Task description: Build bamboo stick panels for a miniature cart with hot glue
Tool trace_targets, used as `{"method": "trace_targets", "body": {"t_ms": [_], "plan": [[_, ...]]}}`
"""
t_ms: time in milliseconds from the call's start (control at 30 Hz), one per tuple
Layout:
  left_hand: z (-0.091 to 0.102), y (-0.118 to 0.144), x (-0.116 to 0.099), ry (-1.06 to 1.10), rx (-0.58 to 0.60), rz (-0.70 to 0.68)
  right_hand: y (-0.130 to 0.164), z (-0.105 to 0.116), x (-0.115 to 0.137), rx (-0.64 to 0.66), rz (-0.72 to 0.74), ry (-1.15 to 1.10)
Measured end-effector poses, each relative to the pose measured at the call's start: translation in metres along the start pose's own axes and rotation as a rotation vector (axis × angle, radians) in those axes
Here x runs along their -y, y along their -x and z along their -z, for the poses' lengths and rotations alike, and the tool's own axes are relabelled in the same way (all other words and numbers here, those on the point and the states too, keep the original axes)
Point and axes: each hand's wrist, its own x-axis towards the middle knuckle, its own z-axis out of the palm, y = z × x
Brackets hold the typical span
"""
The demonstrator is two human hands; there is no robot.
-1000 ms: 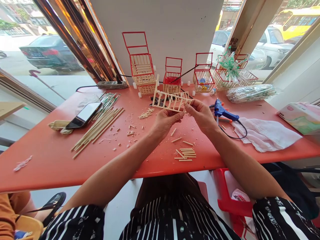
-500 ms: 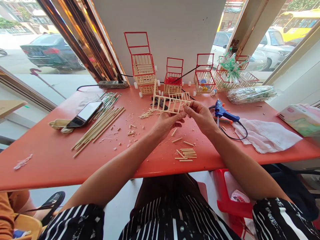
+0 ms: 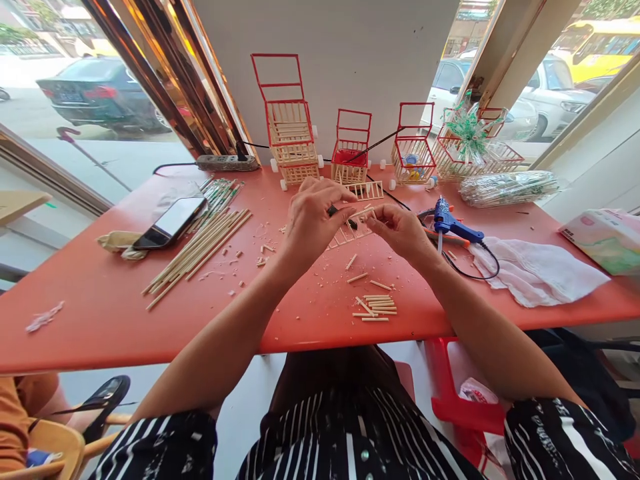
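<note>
My right hand (image 3: pixel 401 230) pinches one end of a small ladder-like frame of pale wooden sticks (image 3: pixel 345 235), low over the table. My left hand (image 3: pixel 316 215) is above the frame's other side, thumb and fingers apart, and it hides part of the frame. A black object (image 3: pixel 353 224) shows in the gap under its fingers; its kind is unclear. Behind the hands lies another ladder-like stick piece (image 3: pixel 369 191). Short cut sticks (image 3: pixel 380 304) lie in a small pile in front, with several loose pieces near them.
Stick-built toy carts (image 3: pixel 289 137) line the wall. A blue glue gun (image 3: pixel 457 230) with its cord and a white cloth (image 3: pixel 545 270) lie right. Long sticks (image 3: pixel 200 253), a phone (image 3: pixel 170 223) and a power strip (image 3: pixel 227 163) are left. A person's orange sleeve (image 3: pixel 14 420) shows lower left.
My left hand has let go of the stick frame, risen and moved slightly left. The frame has tilted down towards the table, its end still in my right hand.
</note>
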Motion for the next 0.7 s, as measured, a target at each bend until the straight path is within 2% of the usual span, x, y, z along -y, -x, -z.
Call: {"method": "trace_targets", "body": {"t_ms": [100, 267, 700], "plan": [[-0.003, -0.001, 0.008, 0.037, 0.084, 0.074, 0.001, -0.001, 0.003, 0.012, -0.005, 0.028], [-0.008, -0.001, 0.013, 0.07, 0.136, 0.137, 0.002, 0.0, 0.007, 0.018, 0.006, 0.002], [-0.018, 0.005, 0.004, 0.07, 0.105, 0.157, 0.001, 0.001, 0.012, -0.008, 0.05, 0.048]]}}
